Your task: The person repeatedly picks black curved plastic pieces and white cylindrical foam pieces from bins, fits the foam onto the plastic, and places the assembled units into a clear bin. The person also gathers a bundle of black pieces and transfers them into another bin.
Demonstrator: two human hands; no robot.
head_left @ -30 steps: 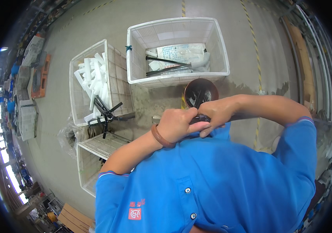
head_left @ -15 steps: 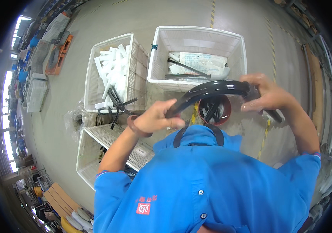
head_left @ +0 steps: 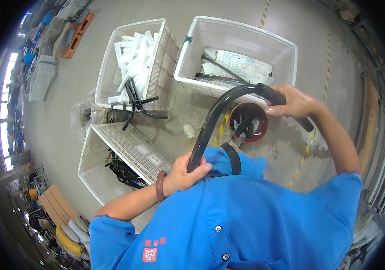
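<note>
A bent, glossy black metal tube [head_left: 216,110] arches in front of my body between both hands. My left hand [head_left: 185,174] is closed around its lower left end, close to my shirt. At the other end my right hand [head_left: 295,101] wraps round a dark matte grip sleeve [head_left: 271,93] on the tube; the sleeve's far end sticks out below the palm. Below the arch stands a reddish-brown bucket [head_left: 264,130] holding several black sleeve-like pieces [head_left: 246,125], partly in shadow.
A white crate [head_left: 104,74] heaped with white wrapped pieces stands far left, black bent tubes [head_left: 134,101] leaning at its near corner. Beside it, another white crate [head_left: 291,58] holds a few black tubes. A third crate [head_left: 88,153] nearer left contains black parts. Yellow-black tape [head_left: 327,76] marks the floor.
My left hand has come down and nearer my body, tilting the tube from nearly level to steeply slanted. My right hand has shifted slightly left and stays on the sleeve end.
</note>
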